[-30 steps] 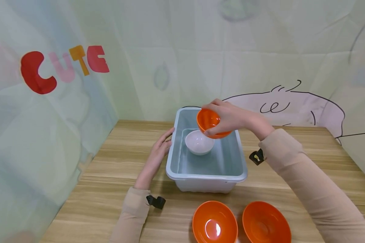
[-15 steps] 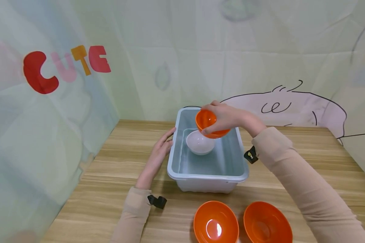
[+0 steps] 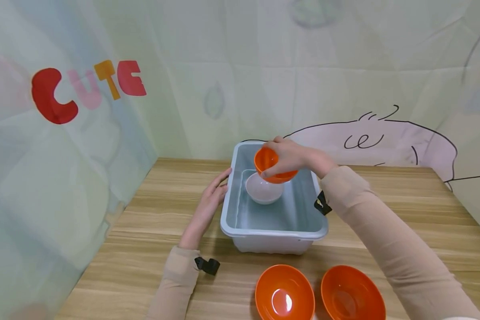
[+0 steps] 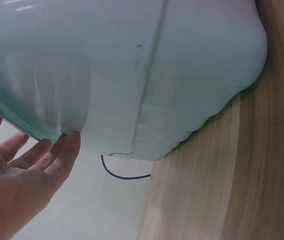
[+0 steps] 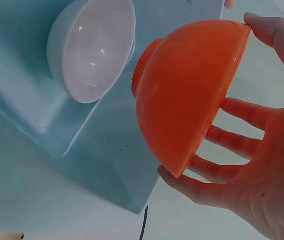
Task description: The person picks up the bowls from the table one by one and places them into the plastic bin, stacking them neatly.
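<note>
My right hand point(image 3: 289, 154) holds an orange bowl point(image 5: 186, 90) by its rim, fingers and thumb spread across the opening. The bowl is tilted, its mouth turned toward the palm. It hangs over a light blue plastic basin point(image 3: 274, 233), overlapping the back edge of a white bowl point(image 3: 262, 192) in the head view. That white bowl lies mouth up inside the basin. At the basin's left side my left hand point(image 3: 208, 205) touches the rim with extended fingers. In the left wrist view its fingertips point(image 4: 72, 140) rest against the outer wall under the rim.
Two larger-looking orange bowls stand on the wooden table in front of the basin, one in the middle point(image 3: 285, 291) and one to its right point(image 3: 352, 293). A printed cloth backdrop point(image 3: 224, 89) rises behind and left of the table.
My right hand has carried the orange bowl slightly left and a little lower, toward the white bowl. The left hand stays at the basin's rim.
</note>
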{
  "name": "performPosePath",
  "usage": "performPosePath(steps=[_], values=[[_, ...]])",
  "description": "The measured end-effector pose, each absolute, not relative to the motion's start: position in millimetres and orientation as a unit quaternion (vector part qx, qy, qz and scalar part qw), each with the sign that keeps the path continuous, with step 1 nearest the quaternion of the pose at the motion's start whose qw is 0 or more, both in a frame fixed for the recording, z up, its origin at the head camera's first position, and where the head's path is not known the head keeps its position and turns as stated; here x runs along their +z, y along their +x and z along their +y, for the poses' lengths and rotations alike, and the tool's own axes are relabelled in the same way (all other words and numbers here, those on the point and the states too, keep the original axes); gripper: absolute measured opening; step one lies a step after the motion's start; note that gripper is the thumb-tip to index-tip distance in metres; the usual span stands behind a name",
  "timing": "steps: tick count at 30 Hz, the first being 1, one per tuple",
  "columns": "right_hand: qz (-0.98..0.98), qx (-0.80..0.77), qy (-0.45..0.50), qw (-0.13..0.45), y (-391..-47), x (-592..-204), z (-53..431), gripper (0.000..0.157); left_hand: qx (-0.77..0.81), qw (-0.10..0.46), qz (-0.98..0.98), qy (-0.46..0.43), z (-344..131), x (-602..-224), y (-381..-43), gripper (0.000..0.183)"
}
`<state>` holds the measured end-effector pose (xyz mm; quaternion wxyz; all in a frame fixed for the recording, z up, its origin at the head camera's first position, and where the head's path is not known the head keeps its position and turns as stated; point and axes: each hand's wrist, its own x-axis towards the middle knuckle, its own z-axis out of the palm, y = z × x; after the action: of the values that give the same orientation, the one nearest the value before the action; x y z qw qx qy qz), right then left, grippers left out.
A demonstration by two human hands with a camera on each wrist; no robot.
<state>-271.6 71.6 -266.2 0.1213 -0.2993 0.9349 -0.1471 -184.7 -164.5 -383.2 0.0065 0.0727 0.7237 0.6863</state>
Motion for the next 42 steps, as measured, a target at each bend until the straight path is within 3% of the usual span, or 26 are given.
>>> performPosePath(steps=[42], values=[[0.938, -0.123, -0.284, 0.158, -284.0, -294.0, 42.7, 0.080, 0.688, 0.008, 0.722, 0.069, -165.3, -384.7, -184.7, 0.048]])
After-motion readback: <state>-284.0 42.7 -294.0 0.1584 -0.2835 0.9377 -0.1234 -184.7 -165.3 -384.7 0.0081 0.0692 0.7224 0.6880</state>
